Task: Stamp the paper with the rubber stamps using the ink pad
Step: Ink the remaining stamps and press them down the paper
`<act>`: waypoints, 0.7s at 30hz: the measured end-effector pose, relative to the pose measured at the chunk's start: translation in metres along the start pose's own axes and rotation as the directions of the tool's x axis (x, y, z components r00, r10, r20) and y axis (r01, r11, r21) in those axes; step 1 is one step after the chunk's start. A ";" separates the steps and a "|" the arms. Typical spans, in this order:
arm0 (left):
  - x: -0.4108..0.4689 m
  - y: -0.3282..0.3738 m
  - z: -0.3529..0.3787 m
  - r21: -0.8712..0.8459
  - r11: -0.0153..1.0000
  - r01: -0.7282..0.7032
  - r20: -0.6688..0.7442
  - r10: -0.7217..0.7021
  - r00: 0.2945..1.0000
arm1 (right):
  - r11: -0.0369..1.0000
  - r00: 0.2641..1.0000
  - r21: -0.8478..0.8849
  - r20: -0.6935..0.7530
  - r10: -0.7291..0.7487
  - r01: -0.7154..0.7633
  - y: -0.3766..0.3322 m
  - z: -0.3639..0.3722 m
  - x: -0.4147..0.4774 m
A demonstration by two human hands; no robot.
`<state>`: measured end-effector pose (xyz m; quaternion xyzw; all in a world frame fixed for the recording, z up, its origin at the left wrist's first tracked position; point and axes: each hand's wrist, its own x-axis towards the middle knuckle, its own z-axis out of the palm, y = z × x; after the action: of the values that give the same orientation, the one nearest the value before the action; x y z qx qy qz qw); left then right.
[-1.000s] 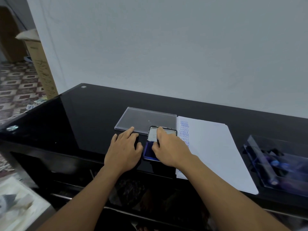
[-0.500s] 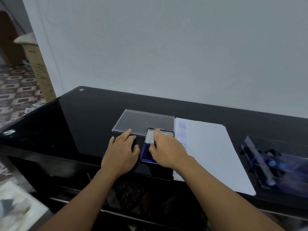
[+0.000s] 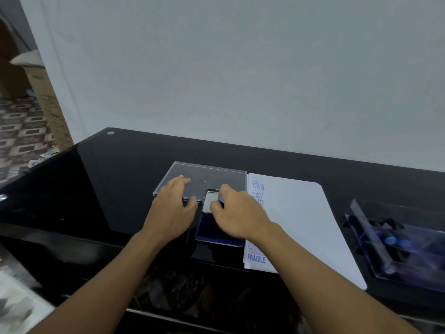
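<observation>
At frame centre, left hand [image 3: 172,210]: fingers [image 3: 180,182] spread over clear rectangular plastic lid [image 3: 216,175].
Right hand [image 3: 239,214]: fingers pinching blurred blue-knobbed rubber stamp [image 3: 221,200].

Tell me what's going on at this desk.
A person is partway through a stamping job at a black desk. Their right hand is over the open blue ink pad, with its fingers at the pad's raised lid. I cannot tell whether it holds a stamp. The left hand is over the near edge of a clear plastic cover, fingers loose. The paper already carries blue prints down its left edge, including AMENDED, SAMPLE and FRAGILE. A clear case sits right of the paper.
</observation>
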<state>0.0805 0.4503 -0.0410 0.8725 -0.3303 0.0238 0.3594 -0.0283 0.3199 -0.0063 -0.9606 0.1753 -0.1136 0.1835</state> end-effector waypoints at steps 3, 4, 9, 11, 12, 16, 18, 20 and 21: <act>0.020 0.020 -0.004 -0.010 0.998 -0.062 0.012 0.062 0.998 | 0.996 0.997 0.069 -0.060 0.055 -0.051 0.014 -0.024 0.012; 0.027 0.027 -0.004 -0.005 0.997 -0.080 0.036 0.080 0.996 | 0.995 0.995 0.084 -0.072 0.067 -0.061 0.022 -0.034 0.017; 0.068 0.065 0.005 0.068 0.986 -0.155 0.207 0.138 0.969 | 0.982 0.984 0.105 -0.067 0.163 -0.156 0.080 -0.076 0.040; 0.085 0.077 0.015 0.073 0.986 -0.151 0.257 0.128 0.958 | 0.972 0.975 0.112 -0.064 0.215 -0.207 0.104 -0.088 0.050; 0.092 0.081 0.021 0.077 0.985 -0.151 0.281 0.124 0.952 | 0.965 0.969 0.120 -0.061 0.241 -0.233 0.115 -0.093 0.055; 0.117 0.090 0.046 0.104 0.979 -0.175 0.358 0.127 0.925 | 0.955 0.962 0.135 -0.023 0.271 -0.265 0.139 -0.099 0.072; 0.128 0.092 0.058 0.121 0.976 -0.180 0.377 0.122 0.918 | 0.955 0.963 0.130 0.000 0.268 -0.266 0.144 -0.096 0.079; 0.137 0.093 0.069 0.139 0.973 -0.184 0.394 0.116 0.912 | 0.954 0.962 0.125 0.019 0.274 -0.274 0.148 -0.091 0.088; 0.140 0.094 0.073 0.144 0.972 -0.185 0.402 0.113 0.909 | 0.955 0.962 0.115 0.024 0.273 -0.274 0.150 -0.089 0.093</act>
<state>0.1196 0.2760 0.0012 0.8605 -0.4576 -0.0938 0.2035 -0.0130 0.1266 0.0297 -0.9151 0.2990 -0.0934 0.2540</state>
